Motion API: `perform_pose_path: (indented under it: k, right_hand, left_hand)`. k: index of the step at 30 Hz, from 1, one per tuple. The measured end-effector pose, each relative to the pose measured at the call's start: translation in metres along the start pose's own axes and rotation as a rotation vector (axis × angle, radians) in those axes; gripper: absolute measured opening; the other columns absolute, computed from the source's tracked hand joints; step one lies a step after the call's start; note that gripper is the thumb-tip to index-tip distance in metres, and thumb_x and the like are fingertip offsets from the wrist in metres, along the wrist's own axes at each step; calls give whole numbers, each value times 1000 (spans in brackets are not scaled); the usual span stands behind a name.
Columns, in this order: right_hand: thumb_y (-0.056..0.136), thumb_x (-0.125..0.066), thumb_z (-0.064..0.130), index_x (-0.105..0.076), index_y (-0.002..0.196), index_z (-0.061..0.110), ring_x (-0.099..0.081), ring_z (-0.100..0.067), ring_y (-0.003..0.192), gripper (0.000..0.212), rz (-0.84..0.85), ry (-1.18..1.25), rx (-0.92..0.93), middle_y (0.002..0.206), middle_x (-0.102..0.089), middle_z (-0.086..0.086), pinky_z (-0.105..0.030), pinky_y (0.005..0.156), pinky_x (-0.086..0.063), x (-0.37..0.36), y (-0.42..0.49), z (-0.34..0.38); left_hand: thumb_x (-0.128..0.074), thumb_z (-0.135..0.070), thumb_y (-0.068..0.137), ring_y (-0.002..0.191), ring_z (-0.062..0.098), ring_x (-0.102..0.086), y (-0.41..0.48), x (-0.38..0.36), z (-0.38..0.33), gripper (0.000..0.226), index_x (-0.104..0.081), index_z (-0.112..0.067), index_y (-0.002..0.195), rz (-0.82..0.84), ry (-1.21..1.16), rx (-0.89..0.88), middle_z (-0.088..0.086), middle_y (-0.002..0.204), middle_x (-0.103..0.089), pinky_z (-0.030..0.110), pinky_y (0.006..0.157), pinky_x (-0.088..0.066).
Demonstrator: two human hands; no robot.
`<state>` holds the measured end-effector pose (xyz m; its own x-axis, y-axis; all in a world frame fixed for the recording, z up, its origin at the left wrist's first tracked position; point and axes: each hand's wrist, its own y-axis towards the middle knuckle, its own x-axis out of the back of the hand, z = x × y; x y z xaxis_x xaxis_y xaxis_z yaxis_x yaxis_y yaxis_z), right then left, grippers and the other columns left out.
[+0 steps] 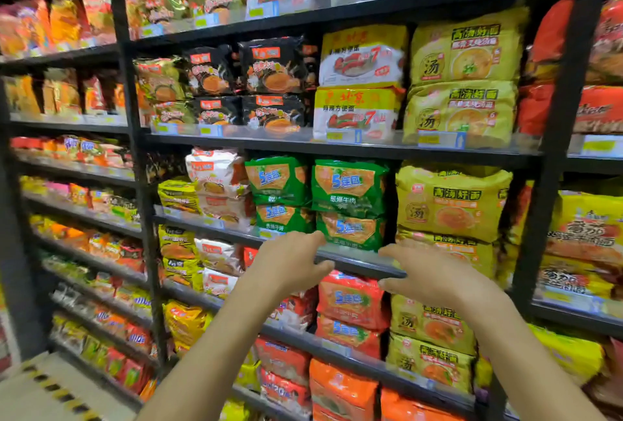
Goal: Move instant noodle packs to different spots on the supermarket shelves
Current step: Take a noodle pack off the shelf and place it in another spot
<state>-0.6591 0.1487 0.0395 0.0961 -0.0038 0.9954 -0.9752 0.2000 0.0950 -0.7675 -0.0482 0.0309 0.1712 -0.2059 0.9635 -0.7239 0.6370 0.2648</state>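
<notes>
At the far left, a neighbouring rack [77, 164] holds rows of small, blurred snack bags on several levels. A dark upright post [135, 137] separates it from the main shelves [357, 147], which are packed with instant noodle multipacks. On the shelf at chest height, from the left, sit yellow-green packs [178, 196], then white packs [219, 181] stacked two high, then two stacks of green packs, the left one [278, 181] and the right one [349, 186], and then large yellow packs [451, 201] at the right.

The left hand [290, 262] is raised in front of the shelf edge just below the left green stack, its fingers spread and lightly curled, thumb pointing right, holding nothing. Its fingertips lie close to the lower green pack [285, 220], though whether they touch it cannot be told.

The right hand [428, 272] hangs beside it, just below the lower right green pack [350, 230], fingers open and reaching left, also empty. Between and under the two hands, on the shelf below, red packs [350, 299] are stacked.

Further right, beyond another post [553, 137], a third rack holds yellow and red packs [586, 235].
</notes>
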Motion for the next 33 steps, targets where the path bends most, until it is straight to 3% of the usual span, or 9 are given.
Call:
perform_pose_path:
  k: [4,18,26,33]
  right_hand:
    - [96,-55,54,-29,154,32,-44,-26,135,67,51,32,52,152,-36,-3,-42,104,-46,-15,38,30]
    - [97,-53,52,-31,154,31,-43,-21,135,64,54,101,82,151,-37,1,-40,105,-45,-51,138,76]
    - [98,-53,52,-31,154,29,-41,-26,137,64,21,51,-124,152,-36,-3,-42,106,-43,-43,89,48]
    - [94,-56,56,-35,152,33,-43,-28,138,66,-38,55,-366,157,-35,-3,-46,103,-47,-34,-14,13]
  left_hand:
    - [-50,-51,102,119,27,-60,3,-13,42,47,-51,-19,136,30,-10,65,5,129,-64,41,94,-53]
    - [-51,-54,101,124,26,-60,58,-51,131,53,-49,-20,142,103,45,57,4,134,-65,45,99,-52]
    - [-51,-52,102,114,27,-63,70,-47,95,48,-52,-19,137,76,-25,-147,5,124,-68,41,88,-55]
    - [-51,-50,103,134,26,-53,51,-44,15,52,-45,-26,148,129,-91,-366,1,148,-56,43,99,-49]
